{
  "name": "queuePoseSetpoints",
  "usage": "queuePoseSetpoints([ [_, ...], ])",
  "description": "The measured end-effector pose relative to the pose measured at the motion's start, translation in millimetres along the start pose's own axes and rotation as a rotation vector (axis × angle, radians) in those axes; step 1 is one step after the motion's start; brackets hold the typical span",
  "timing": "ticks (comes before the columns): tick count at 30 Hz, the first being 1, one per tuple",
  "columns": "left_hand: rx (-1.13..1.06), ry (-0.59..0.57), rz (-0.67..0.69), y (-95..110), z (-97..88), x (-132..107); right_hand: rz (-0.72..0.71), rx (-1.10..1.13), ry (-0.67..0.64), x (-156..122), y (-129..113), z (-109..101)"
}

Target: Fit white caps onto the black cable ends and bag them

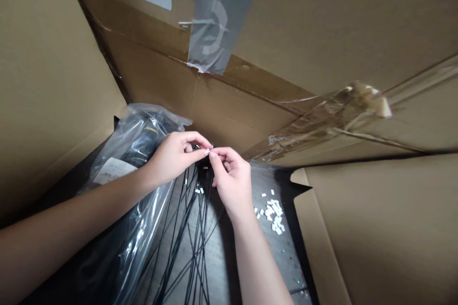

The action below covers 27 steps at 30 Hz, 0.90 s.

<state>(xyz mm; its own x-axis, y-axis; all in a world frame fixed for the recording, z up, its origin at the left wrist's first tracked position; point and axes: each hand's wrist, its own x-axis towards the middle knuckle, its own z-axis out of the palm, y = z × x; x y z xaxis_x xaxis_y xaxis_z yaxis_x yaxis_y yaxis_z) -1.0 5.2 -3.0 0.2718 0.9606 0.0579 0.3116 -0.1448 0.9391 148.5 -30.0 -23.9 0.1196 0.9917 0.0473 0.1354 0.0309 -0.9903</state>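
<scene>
My left hand [175, 155] and my right hand [231, 178] meet fingertip to fingertip over a bundle of thin black wires [193, 228]. Both hands are closed in a pinch on the upper ends of the wires, where something small and white shows between the fingertips. The wires fan down toward me across a dark work surface [275, 252]. Small white tips [199, 191] sit on a few of the wire ends below my hands.
A clear plastic bag with dark contents and a white label [132, 152] lies left of the wires. A scatter of small white pieces [272, 214] lies right of my right hand. Large cardboard boxes [322, 33] with tape [214, 14] surround the surface.
</scene>
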Motion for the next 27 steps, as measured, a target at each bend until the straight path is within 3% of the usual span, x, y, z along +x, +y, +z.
queuePoseSetpoints([
  [8, -0.024, -0.001, 0.01, -1.8, -0.6, 0.6, 0.009, 0.011, -0.013, 0.3, 2.0, 0.1],
  [15, -0.095, -0.013, -0.005, -2.2, 0.6, 2.3, 0.119, 0.075, -0.011, -0.2, 0.9, 0.3],
  [27, -0.147, -0.029, 0.002, -1.8, 0.7, 2.5, 0.121, 0.071, 0.024, -1.0, -6.3, 1.4],
])
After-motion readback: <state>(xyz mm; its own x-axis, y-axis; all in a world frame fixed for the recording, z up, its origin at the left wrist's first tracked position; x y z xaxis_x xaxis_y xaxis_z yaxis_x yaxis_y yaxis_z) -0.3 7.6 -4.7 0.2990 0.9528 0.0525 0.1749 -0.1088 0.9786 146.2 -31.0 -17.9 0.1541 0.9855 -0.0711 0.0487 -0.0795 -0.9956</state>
